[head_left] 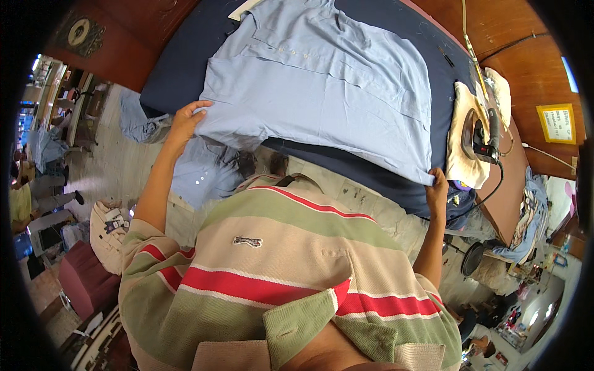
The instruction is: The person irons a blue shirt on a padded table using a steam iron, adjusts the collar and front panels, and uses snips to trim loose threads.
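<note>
A light blue shirt point(322, 99) lies spread across the dark navy cover point(176, 68) of a pressing table. Its near left part drapes over the front edge, and a row of small pale buttons shows near the top. At the shirt's left edge, my left hand point(185, 122) pinches the cloth between thumb and fingers. My right hand point(437, 188) grips the near right corner of the same shirt. To the right of the shirt, an iron point(476, 136) rests on a folded cream cloth point(456, 114), its cord running down past the table.
More blue clothing point(198, 170) hangs or lies below the table's left front. A brown wooden panel point(523, 80) with a yellow-framed sign point(555, 122) stands at the right. A maroon seat point(90, 278) is on the left. Other people point(479, 346) appear at both sides.
</note>
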Demonstrator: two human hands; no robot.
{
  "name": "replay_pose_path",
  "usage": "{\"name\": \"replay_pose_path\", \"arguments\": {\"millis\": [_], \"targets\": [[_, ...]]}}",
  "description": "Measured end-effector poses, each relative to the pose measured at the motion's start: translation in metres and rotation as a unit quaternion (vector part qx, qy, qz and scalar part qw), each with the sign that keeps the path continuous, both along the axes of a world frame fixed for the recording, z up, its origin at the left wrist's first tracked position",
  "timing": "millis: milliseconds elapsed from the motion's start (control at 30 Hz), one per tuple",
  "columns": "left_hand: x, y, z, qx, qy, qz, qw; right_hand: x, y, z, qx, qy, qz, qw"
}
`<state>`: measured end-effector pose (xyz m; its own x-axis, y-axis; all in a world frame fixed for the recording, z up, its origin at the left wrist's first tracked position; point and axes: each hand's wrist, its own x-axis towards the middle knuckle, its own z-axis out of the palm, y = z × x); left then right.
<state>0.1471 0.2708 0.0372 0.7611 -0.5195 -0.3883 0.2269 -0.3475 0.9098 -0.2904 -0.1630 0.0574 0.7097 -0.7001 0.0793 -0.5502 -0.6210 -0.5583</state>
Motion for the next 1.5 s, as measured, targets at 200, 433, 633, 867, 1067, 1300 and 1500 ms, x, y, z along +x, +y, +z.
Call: {"name": "replay_pose_path", "arguments": {"millis": [200, 433, 633, 867, 1067, 1300, 1500], "targets": [[-0.046, 0.039, 0.018, 0.031, -0.031, 0.017, 0.999, -0.053, 0.054, 0.001, -0.085, 0.022, 0.044, 0.995], [-0.056, 0.081, -0.020, 0.119, -0.208, -0.048, 0.970, -0.099, 0.092, -0.038, 0.124, 0.117, 0.052, 0.984], [0.053, -0.026, -0.009, 0.241, -0.384, 0.037, 0.891, 0.036, 0.002, -0.016, 0.231, -0.069, 0.009, 0.970], [0.162, -0.150, -0.018, 0.438, -0.329, 0.017, 0.836, 0.153, -0.129, -0.070, -0.203, 0.049, 0.014, 0.978], [0.196, -0.076, -0.042, -0.009, -0.020, 0.162, 0.987, 0.168, -0.101, -0.089, -0.258, 0.063, -0.042, 0.963], [0.136, -0.084, -0.020, 0.353, -0.560, 0.345, 0.665, 0.176, -0.099, -0.081, -0.208, 0.068, -0.063, 0.974], [0.183, -0.246, -0.031, 0.359, -0.522, 0.022, 0.773, 0.197, -0.171, -0.073, -0.278, 0.057, -0.095, 0.954]]}}
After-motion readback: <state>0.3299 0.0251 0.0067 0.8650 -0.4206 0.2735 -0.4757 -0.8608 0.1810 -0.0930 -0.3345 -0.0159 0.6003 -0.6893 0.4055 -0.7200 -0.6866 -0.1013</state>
